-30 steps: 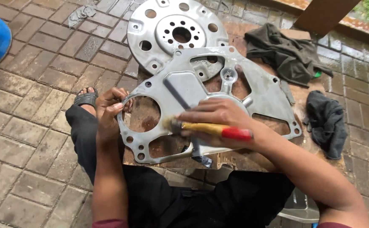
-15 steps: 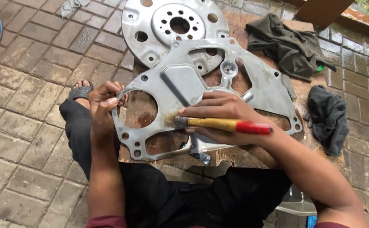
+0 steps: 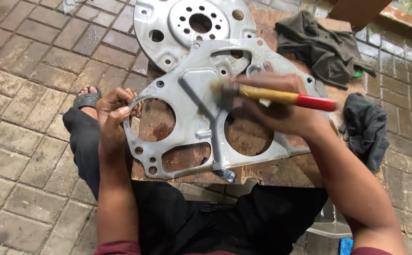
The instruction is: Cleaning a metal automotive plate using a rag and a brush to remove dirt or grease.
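Left hand (image 3: pixel 114 113): closed on the rim of the grey metal plate (image 3: pixel 192 127), pinning it.
Right hand (image 3: pixel 274 106): wrapped around a paintbrush (image 3: pixel 281 96) with yellow-and-red handle, bristles on the plate's upper middle.
Plate: lies flat on a rusty board (image 3: pixel 262 172) over the person's lap, a round toothed disc (image 3: pixel 192 23) behind it.
Doing it well: I judge steady strokes along the ribs, keeping the left grip firm.
Change: the brush sat lower, near the left hole; now it is higher.
Nearby: dark rags (image 3: pixel 326 45) on brick paving (image 3: pixel 22 85).

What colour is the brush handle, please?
The brush handle is yellow with a red end, seen in the head view.
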